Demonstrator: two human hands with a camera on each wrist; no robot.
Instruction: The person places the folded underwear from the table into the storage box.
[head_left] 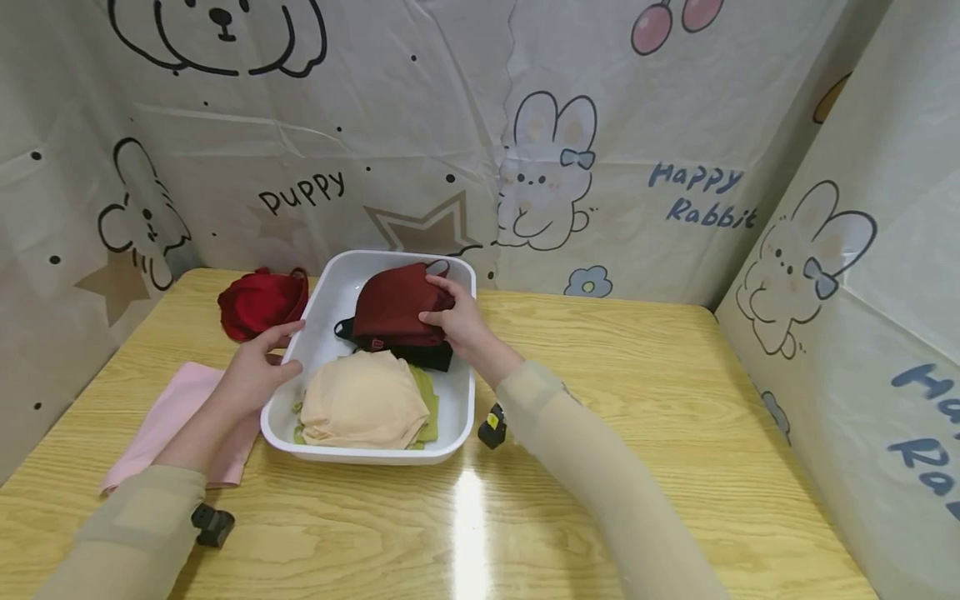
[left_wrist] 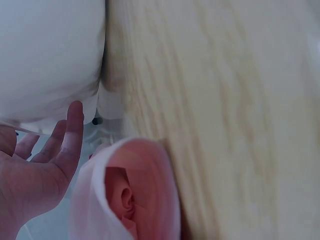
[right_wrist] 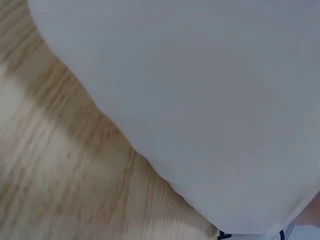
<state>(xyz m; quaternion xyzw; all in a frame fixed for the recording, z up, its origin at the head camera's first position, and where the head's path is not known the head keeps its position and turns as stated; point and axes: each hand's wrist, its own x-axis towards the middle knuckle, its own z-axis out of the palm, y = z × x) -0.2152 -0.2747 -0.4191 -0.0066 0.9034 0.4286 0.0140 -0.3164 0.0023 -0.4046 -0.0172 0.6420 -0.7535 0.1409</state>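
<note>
Inside a white plastic tub (head_left: 461,417) lies a dark red cap (head_left: 393,304) with black along its lower edge and a small strap at its left end. My right hand (head_left: 465,321) holds the cap's right side, thumb on the front and forefinger near the top; the other fingers are mostly hidden. In front of it in the tub sits a beige folded cloth item (head_left: 363,400) over a green cloth (head_left: 427,404). With fingers extended, my left hand (head_left: 258,371) touches the tub's left rim. The left wrist view shows its fingers (left_wrist: 75,130) against the tub's outer wall.
Left of the tub, a bright red cap-like item (head_left: 262,304) lies near the back of the wooden table (head_left: 630,433). A pink cloth (head_left: 176,408) lies partly under my left forearm. A printed sheet (head_left: 420,125) hangs behind and at both sides.
</note>
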